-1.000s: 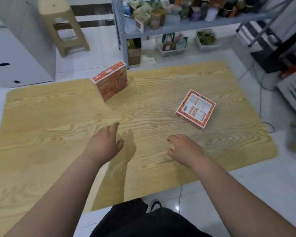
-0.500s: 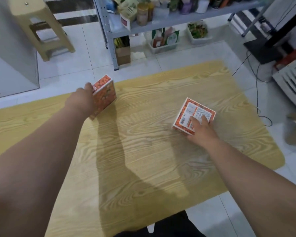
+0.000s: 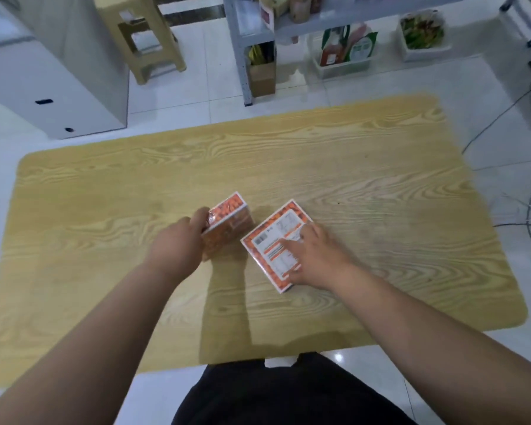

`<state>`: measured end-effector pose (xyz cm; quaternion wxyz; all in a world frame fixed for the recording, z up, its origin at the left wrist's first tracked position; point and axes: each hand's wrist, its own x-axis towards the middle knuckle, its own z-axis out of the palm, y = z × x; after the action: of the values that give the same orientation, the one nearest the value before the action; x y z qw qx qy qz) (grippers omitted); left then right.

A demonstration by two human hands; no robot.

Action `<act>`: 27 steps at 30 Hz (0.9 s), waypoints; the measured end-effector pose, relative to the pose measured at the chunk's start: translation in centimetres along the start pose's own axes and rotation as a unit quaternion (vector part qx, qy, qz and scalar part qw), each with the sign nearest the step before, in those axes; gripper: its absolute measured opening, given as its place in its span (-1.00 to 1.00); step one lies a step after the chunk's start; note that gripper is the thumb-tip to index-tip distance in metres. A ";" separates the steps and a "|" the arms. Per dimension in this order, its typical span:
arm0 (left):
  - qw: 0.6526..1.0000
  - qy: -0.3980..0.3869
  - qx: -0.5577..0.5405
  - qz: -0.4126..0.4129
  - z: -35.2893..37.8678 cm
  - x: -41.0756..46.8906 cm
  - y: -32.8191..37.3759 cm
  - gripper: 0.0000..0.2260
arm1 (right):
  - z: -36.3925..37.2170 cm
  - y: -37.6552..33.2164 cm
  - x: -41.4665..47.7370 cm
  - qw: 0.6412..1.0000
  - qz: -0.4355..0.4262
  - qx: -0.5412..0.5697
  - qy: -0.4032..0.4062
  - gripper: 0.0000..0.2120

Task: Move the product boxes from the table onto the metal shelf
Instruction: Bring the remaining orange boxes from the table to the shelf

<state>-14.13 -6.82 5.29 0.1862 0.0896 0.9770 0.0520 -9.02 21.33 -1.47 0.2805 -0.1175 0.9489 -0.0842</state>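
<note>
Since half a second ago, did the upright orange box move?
Yes. The upright orange box, gripped by the left hand, came from the wooden table's far edge to its middle, beside the flat box.

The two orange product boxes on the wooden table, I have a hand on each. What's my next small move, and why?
Probably curl the right hand round the flat orange white-labelled box, whose top it only presses with flat fingers. The left hand already grips the upright orange box, so both could then lift toward the grey metal shelf.
</note>
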 end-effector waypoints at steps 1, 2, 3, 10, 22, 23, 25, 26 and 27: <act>1.000 -0.001 -0.001 -0.012 0.6 -1.1 0.2 -0.45 | 0.6 0.1 -0.5 1.000 -0.022 -0.017 -0.004 -0.22; 1.000 -0.001 -0.006 -0.028 1.1 -2.1 0.4 -0.44 | 1.0 0.2 -1.0 0.999 -0.040 -0.028 -0.016 -0.23; 0.999 0.001 -0.014 -0.046 1.6 -3.0 0.5 -0.43 | 1.3 0.2 -1.5 0.997 -0.055 -0.038 -0.033 -0.21; 0.992 0.029 -0.045 -0.118 4.7 -8.9 2.0 -0.43 | 3.7 -0.7 -5.2 0.977 -0.115 -0.152 -0.095 0.14; 0.984 0.023 -0.080 -0.159 8.7 -18.1 0.9 -0.33 | 11.5 -6.4 -10.3 0.963 -0.149 -0.225 -0.009 -0.08; 0.984 0.018 -0.078 -0.162 9.1 -19.0 0.6 -0.31 | 11.6 -6.7 -10.6 0.965 -0.154 -0.212 -0.002 -0.14; 0.983 0.004 -0.085 -0.164 9.5 -20.7 0.0 -0.24 | 11.5 -7.2 -10.9 0.973 -0.162 -0.165 -0.018 -0.15; 0.981 0.001 -0.104 -0.166 9.6 -21.8 -0.3 -0.23 | 11.4 -7.4 -11.1 0.976 -0.167 -0.139 -0.028 -0.14; 0.977 0.005 -0.133 -0.169 9.7 -23.0 -0.9 -0.26 | 11.0 -7.8 -11.4 0.979 -0.168 -0.112 -0.034 -0.12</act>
<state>10.36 -11.51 4.34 0.1981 -0.1026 0.9632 0.1500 7.73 15.96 -2.98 0.2794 -0.3085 0.9091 -0.0192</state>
